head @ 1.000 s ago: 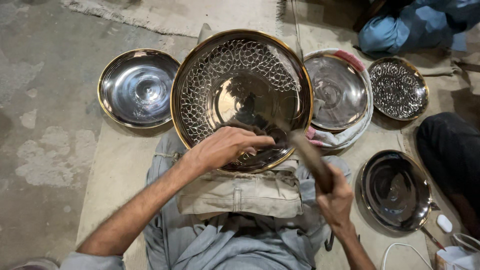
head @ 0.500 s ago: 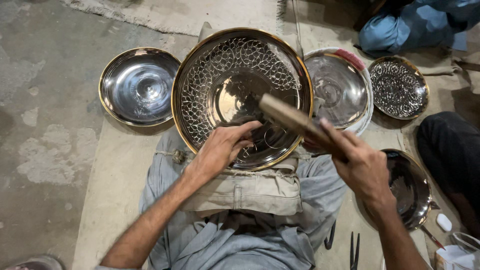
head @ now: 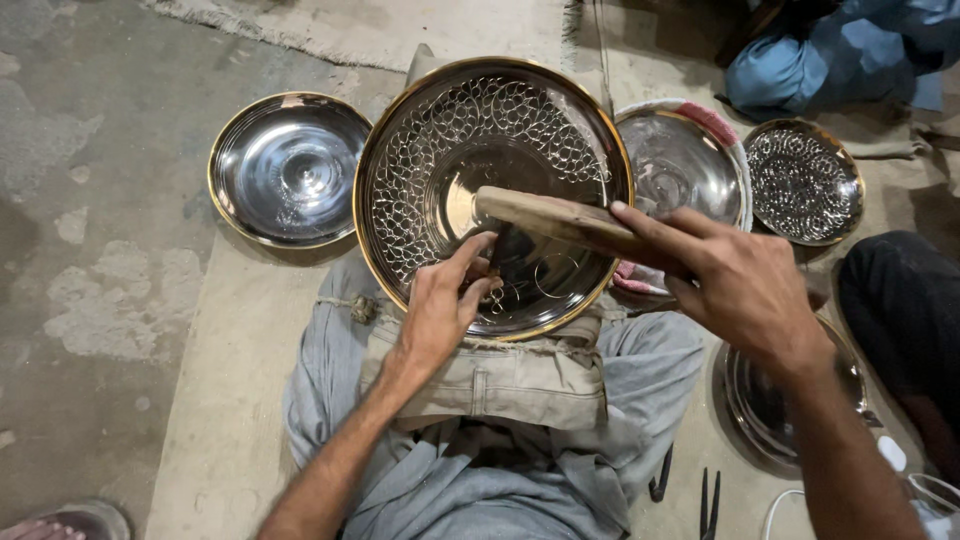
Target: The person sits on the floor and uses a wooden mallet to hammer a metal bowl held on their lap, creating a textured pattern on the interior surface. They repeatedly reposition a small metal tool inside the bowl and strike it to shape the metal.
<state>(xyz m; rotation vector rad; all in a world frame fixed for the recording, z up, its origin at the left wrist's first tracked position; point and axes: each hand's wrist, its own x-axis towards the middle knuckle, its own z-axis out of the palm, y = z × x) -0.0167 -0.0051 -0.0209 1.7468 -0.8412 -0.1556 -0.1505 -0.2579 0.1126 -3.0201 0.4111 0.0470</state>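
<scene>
We see a large round metal bowl (head: 470,150) with a gold-coloured rim resting tilted on the lap, on a folded beige cloth (head: 500,375) laid over grey trousers; its far inner wall is covered with a ring pattern, while the near part is mostly plain with a few rings. Our left hand (head: 440,310) rests on the bowl's near inner wall, fingers pressed together around something small that we cannot make out. Our right hand (head: 735,285) is closed around a wooden handle (head: 560,222), which reaches left across the bowl, its end above the bowl's middle. To the left, on the floor, lies a plain shiny bowl (head: 290,170), its edge just beside the large one. To the right sits another plain bowl (head: 685,165) on a red and white cloth, and farther right a smaller bowl (head: 805,185) covered fully with the pattern. Under the right forearm lies one more shiny bowl (head: 770,410). Near the right knee, dark pliers (head: 710,500) lie on the mat. At the far right we see another person's blue clothing (head: 840,50).
</scene>
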